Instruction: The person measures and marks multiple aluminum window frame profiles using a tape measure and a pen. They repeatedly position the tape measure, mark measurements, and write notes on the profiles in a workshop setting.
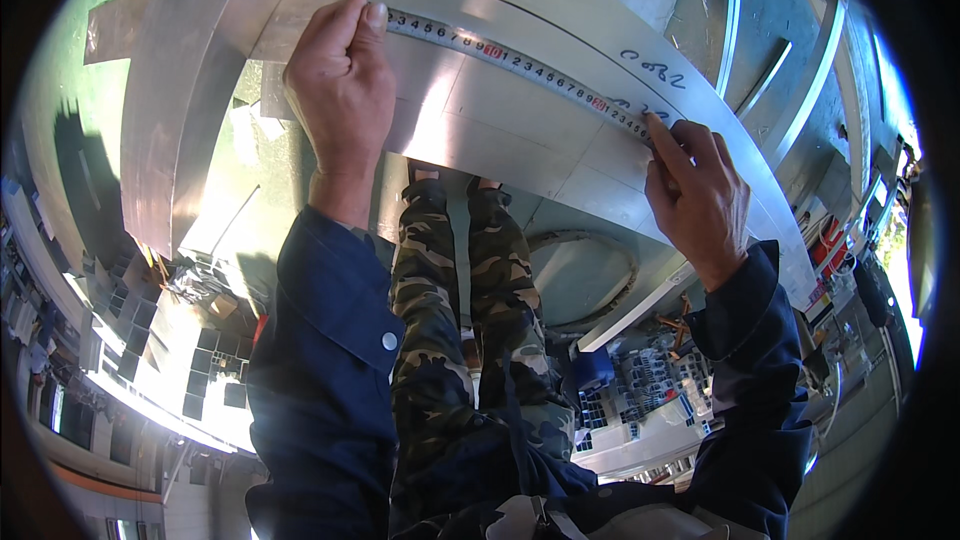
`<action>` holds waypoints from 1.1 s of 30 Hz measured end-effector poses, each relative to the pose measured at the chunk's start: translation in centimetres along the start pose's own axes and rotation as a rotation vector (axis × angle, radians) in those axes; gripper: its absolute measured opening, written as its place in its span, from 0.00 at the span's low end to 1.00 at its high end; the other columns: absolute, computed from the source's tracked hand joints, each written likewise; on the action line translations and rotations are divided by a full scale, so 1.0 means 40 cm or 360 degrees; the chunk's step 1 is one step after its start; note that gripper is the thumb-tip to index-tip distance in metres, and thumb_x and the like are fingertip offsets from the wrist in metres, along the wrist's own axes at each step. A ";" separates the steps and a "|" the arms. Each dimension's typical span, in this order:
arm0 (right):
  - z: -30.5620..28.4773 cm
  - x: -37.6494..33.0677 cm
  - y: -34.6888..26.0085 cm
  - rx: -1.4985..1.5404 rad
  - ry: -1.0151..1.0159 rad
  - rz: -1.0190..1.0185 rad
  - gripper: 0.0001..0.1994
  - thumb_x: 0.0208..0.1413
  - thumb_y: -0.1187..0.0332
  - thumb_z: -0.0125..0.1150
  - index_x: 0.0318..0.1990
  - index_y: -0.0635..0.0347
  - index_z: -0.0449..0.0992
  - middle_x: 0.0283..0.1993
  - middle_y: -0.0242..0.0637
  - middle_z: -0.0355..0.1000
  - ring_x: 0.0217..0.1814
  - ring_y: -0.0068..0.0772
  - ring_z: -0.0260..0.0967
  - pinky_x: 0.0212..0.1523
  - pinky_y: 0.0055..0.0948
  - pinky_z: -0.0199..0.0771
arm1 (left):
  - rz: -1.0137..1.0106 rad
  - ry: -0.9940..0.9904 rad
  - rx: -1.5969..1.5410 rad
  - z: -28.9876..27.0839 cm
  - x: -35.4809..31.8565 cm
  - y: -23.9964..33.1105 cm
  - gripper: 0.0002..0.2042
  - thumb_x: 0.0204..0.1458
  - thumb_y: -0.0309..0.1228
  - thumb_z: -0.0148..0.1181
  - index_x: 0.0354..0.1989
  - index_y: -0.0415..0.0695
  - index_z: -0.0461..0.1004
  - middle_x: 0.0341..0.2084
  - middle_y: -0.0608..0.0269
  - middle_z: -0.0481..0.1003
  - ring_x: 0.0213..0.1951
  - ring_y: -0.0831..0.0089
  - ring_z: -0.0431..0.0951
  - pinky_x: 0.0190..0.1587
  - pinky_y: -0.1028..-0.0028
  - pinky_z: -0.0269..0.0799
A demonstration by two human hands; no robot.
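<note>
A steel tape measure (540,71) with a red-marked scale is stretched across a shiny metal sheet (480,125). My left hand (343,90) is closed on the tape's left end, pinching it between thumb and bent fingers at the sheet's edge. At the tape's right end my right hand (703,195) grips it with curled fingers, the index fingertip pressed on the blade. The tape's case does not show. Dark handwriting (652,70) marks the metal just beyond the tape, and faint lines cross the sheet.
A long metal strip (180,90) lies to the left. Several narrow metal profiles (800,105) lie at the far right. My legs in camouflage trousers (430,290) stand at the sheet's near edge. A round ring outline (585,280) shows on the floor, near a blue box (592,368).
</note>
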State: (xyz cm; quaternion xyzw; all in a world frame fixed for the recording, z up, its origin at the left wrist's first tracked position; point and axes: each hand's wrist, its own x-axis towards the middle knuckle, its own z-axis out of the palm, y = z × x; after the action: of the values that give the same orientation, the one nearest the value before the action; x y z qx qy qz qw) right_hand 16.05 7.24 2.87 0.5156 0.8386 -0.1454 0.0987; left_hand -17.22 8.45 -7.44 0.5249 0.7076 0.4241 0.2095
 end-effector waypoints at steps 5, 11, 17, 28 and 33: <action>0.001 0.000 0.002 0.0005 -0.0013 0.0001 0.18 0.55 0.71 0.69 0.55 0.52 0.83 0.45 0.37 0.75 0.46 0.36 0.76 0.37 0.34 0.85 | -0.0001 -0.0008 0.0020 0.001 0.001 0.000 0.09 0.62 0.27 0.63 0.46 0.37 0.84 0.36 0.55 0.84 0.37 0.65 0.86 0.39 0.71 0.82; 0.001 0.001 0.004 0.0012 -0.0008 -0.0012 0.18 0.55 0.71 0.69 0.55 0.52 0.83 0.45 0.37 0.76 0.46 0.36 0.76 0.37 0.35 0.85 | -0.0001 -0.0015 0.0014 -0.001 0.003 0.001 0.09 0.62 0.27 0.63 0.47 0.36 0.83 0.37 0.54 0.84 0.37 0.65 0.86 0.40 0.71 0.82; 0.001 0.002 0.003 0.0011 -0.0023 -0.0008 0.18 0.55 0.71 0.69 0.55 0.52 0.83 0.45 0.37 0.76 0.47 0.37 0.77 0.38 0.35 0.86 | 0.0022 -0.0024 0.0019 -0.002 0.004 0.001 0.09 0.62 0.26 0.63 0.47 0.36 0.83 0.36 0.55 0.84 0.37 0.65 0.85 0.39 0.71 0.81; -0.006 0.006 0.003 0.0053 -0.0028 0.0002 0.19 0.55 0.71 0.68 0.55 0.51 0.82 0.45 0.36 0.75 0.46 0.35 0.76 0.36 0.34 0.84 | -0.0046 -0.0031 -0.0050 -0.003 0.007 0.008 0.09 0.63 0.26 0.62 0.47 0.36 0.83 0.37 0.56 0.83 0.37 0.68 0.84 0.41 0.73 0.80; -0.009 0.003 0.004 0.0079 0.0000 0.0009 0.19 0.55 0.71 0.68 0.55 0.50 0.82 0.45 0.35 0.75 0.46 0.35 0.76 0.34 0.34 0.82 | -0.0108 -0.0038 -0.0021 -0.001 0.004 0.017 0.09 0.62 0.27 0.62 0.47 0.36 0.83 0.36 0.57 0.83 0.37 0.68 0.84 0.41 0.72 0.80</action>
State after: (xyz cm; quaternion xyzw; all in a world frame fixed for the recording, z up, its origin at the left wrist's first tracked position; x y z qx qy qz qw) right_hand 16.14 7.53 3.13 0.5203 0.8332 -0.1658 0.0863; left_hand -16.92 8.64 -6.82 0.5042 0.7197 0.4152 0.2357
